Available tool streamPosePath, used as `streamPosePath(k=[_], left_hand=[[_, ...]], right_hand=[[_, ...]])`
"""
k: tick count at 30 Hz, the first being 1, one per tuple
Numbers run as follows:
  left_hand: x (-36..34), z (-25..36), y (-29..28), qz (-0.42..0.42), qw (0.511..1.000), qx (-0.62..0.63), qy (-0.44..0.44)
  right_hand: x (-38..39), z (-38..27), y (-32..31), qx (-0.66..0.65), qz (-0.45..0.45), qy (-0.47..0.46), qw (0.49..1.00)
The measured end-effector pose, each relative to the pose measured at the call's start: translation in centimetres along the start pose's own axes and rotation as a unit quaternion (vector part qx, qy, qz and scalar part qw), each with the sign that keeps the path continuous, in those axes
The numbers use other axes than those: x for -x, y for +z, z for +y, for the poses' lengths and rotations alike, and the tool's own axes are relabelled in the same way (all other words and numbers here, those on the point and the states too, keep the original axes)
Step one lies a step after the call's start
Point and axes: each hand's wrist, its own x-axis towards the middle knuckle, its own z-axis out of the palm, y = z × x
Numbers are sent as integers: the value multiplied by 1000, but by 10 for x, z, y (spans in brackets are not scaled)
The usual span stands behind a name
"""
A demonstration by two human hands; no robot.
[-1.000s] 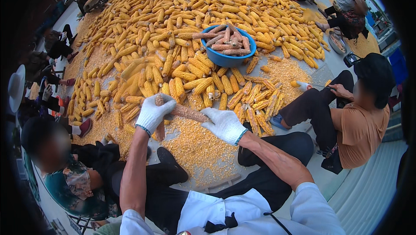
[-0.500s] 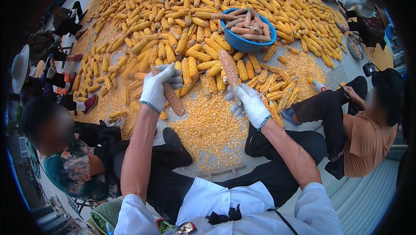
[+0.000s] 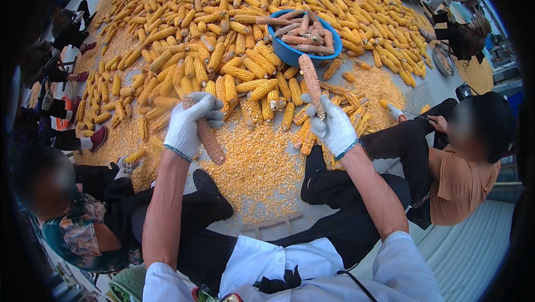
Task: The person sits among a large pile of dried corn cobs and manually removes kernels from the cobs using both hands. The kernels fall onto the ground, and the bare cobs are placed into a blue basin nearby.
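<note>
My left hand [image 3: 192,126], in a white knit glove, is closed around a stripped, reddish-brown corn cob [image 3: 210,145]. That cob slants down to the right over loose kernels [image 3: 251,162]. Also gloved, my right hand [image 3: 332,126] grips the lower end of another bare-looking cob [image 3: 311,82], paler and pinkish, which points up and away. Its far tip appears just in front of a blue basin [image 3: 292,54] heaped with stripped cobs [image 3: 312,40]. The two hands are apart, on either side of the kernels.
A big pile of yellow corn ears [image 3: 223,18] spreads ahead. Beside me on the left sits a person in a patterned top [image 3: 83,229], on the right one in a tan shirt [image 3: 462,185]. A low wooden frame [image 3: 271,224] lies between my feet. Others sit around the pile.
My right hand has moved away from me and to the right, bringing its cob nearer the blue basin. My left hand has come slightly nearer, still holding its cob. The whole view has shifted.
</note>
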Motion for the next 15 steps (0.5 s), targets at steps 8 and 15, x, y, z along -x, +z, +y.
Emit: streamPosePath(k=[8,15], left_hand=[[1,-28,29,-52,995,-63,-58],[4,-45,37,-46,993,-98,-43]], right_hand=[[16,19,34,-26,-104,94,990],[34,47,47,98,-132,135,977]])
